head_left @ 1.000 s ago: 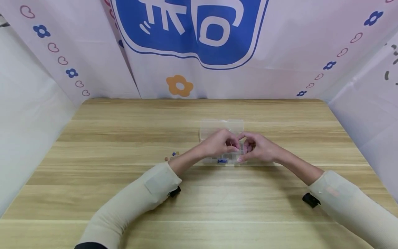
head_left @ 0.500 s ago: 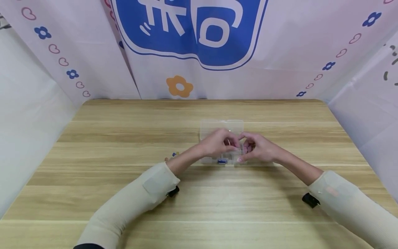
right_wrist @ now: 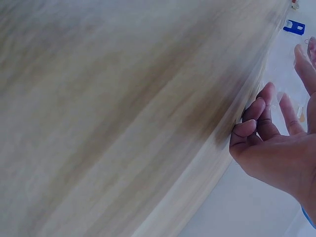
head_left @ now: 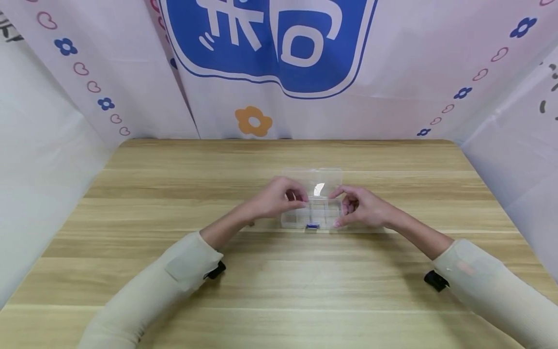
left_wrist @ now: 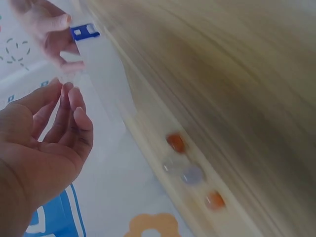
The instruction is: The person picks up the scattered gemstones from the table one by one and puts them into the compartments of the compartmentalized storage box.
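Note:
A clear plastic compartment box [head_left: 324, 213] stands on the table with its lid [head_left: 329, 177] raised or folded back behind it. On its front is a blue clasp [head_left: 312, 226], also visible in the left wrist view. My right hand [head_left: 364, 208] grips the box's right end, thumb at the front corner and index finger at the back. Over the box's left end is my left hand [head_left: 279, 198], fingers bent and fingertips near the thumb, with nothing visible between them. Several small round beads [left_wrist: 192, 175], orange, clear and pale blue, lie left of the box, mostly behind my left forearm in the head view.
The wooden table [head_left: 279, 291] runs up to a white printed cloth backdrop [head_left: 392, 97]. White cloth also hangs along both sides. A dark wrist device [head_left: 436, 280] sits under each sleeve.
My left hand has moved left, from the box's right compartments to its left end, uncovering the compartments. My right hand stays at the box's right end. The left forearm now covers most beads.

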The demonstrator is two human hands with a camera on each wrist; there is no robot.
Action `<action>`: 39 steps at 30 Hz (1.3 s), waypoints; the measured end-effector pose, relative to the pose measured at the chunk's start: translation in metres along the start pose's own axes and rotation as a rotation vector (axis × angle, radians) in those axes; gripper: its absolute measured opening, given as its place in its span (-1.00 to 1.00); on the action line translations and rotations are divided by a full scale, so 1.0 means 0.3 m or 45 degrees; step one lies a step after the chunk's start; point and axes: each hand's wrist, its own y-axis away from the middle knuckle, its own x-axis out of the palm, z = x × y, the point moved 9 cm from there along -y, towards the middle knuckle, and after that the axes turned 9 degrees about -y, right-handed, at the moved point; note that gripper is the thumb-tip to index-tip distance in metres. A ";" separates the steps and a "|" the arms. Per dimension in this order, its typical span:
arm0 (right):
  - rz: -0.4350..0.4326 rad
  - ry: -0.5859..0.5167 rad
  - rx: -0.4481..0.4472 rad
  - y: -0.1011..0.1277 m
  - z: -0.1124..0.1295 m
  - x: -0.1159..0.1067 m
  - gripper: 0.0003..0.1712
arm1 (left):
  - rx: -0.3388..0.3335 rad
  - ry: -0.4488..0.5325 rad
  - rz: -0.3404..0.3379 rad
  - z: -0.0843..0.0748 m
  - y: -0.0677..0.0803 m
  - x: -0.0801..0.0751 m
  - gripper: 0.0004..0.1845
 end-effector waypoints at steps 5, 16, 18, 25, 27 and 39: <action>-0.006 0.000 -0.008 0.002 0.001 -0.001 -0.31 | -0.063 -0.028 0.001 0.045 0.053 -0.028 -0.95; -0.011 0.005 0.007 0.004 -0.003 0.001 -0.31 | -0.083 -0.045 -0.068 0.118 0.165 -0.080 -0.96; -0.008 0.005 0.008 0.003 -0.002 0.002 -0.31 | -0.081 -0.043 -0.084 0.136 0.188 -0.094 -0.95; -0.001 0.013 -0.005 0.005 0.006 0.003 -0.31 | -0.116 -0.031 -0.127 0.206 0.256 -0.137 -0.91; -0.001 0.020 -0.006 0.005 0.005 0.003 -0.31 | -0.128 -0.041 -0.122 0.221 0.272 -0.146 -0.90; 0.000 0.051 0.001 0.005 0.003 0.004 -0.30 | -0.235 -0.161 -0.067 0.285 0.335 -0.183 -0.87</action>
